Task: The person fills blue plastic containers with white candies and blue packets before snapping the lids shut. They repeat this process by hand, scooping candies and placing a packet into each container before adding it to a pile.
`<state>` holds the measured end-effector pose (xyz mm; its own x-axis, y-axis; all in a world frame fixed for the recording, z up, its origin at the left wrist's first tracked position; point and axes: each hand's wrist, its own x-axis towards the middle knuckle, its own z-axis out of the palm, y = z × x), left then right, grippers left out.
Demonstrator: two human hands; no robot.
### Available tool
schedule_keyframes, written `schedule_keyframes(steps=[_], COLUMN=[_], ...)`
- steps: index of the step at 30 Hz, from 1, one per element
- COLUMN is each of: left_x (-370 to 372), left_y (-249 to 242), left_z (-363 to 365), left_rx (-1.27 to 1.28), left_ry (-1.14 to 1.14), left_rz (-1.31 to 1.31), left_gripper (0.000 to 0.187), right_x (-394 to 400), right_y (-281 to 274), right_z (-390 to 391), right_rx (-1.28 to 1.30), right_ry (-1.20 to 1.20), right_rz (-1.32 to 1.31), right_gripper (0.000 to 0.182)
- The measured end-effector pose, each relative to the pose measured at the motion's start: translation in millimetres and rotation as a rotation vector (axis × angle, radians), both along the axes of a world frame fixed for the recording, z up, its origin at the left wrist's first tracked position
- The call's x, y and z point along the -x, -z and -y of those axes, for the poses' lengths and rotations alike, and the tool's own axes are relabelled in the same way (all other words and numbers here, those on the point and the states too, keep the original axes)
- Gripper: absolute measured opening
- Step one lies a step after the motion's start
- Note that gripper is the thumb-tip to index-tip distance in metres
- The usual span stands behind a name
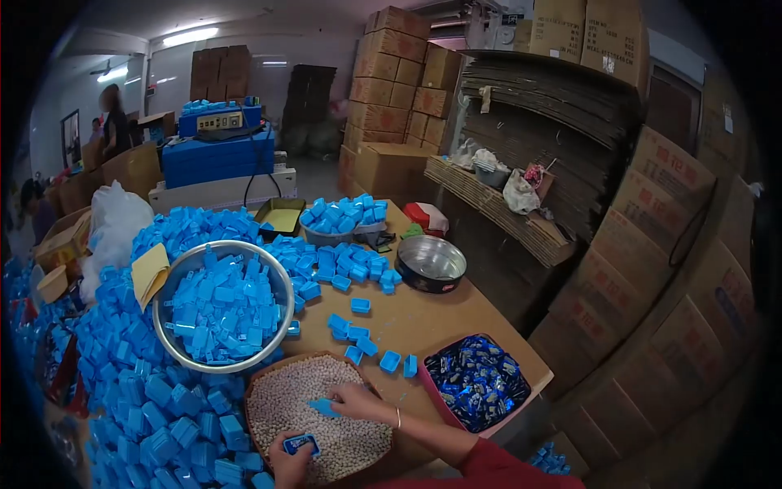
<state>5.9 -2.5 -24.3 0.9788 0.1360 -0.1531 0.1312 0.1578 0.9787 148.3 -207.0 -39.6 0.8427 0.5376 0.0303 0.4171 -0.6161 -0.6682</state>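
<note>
My left hand (291, 464) holds a small blue box (300, 444) with something dark inside, over the near part of a tray (251, 407) of small pale beads (350, 444). My right hand (355, 403), reaching in from the right, has its fingers closed on a flat blue piece (324, 407) above the beads. Behind the tray, a metal bowl (287, 326) is full of flat blue plastic pieces (224, 306). To the right stands a pink-rimmed tray (432, 389) of shiny dark blue packets (476, 379).
Blue boxes (163, 407) are heaped at the left, with several loose on the table (456, 322). Farther back are a round metal tin (432, 259) and a grey bowl (326, 238) of blue boxes. Cartons (652, 196) line the right; a person (116, 122) is far left.
</note>
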Motion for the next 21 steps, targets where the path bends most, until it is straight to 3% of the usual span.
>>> schedule_keyframes(steps=[2, 4, 5, 6, 7, 8, 11, 15, 18, 21], left_x=[-1, 2, 0, 0, 5, 5, 7, 7, 6, 6], left_y=[2, -26, -15, -1, -15, -11, -16, -8, -6, -9], left_z=[3, 3, -2, -3, -7, -6, -8, -3, -2, -1], left_rx=[0.046, 0.099, 0.055, 0.111, 0.072, 0.002, 0.018, 0.214, 0.212, 0.159], left_ry=[-0.053, 0.002, 0.075, 0.088, 0.164, 0.165, 0.261, 0.249, 0.229, 0.227], left_rz=[0.001, -0.155, -0.098, 0.022, -0.06, 0.106, 0.227, 0.14, 0.151, 0.166], left_gripper=[0.024, 0.032, 0.04, 0.047, 0.056, 0.063, 0.063, 0.048, 0.046, 0.047], right_x=[25, 38, 38, 41, 35, 34, 28, 30, 46, 71], right_y=[-2, -9, -12, -23, -21, -19, -16, -31, -65, -102], right_z=[1, -5, -9, -14, -20, -20, -16, -8, -3, -11], right_rx=[0.095, 0.151, 0.172, 0.188, 0.279, 0.312, 0.23, 0.178, -0.112, -0.357], right_ry=[0.087, 0.098, 0.072, 0.052, 0.022, -0.015, -0.105, -0.115, 0.002, -0.235], right_rz=[0.182, 0.321, 0.342, 0.334, 0.237, 0.267, 0.365, 0.351, 0.154, 0.181], right_gripper=[0.029, 0.039, 0.044, 0.036, 0.031, 0.026, 0.028, 0.03, 0.032, 0.03])
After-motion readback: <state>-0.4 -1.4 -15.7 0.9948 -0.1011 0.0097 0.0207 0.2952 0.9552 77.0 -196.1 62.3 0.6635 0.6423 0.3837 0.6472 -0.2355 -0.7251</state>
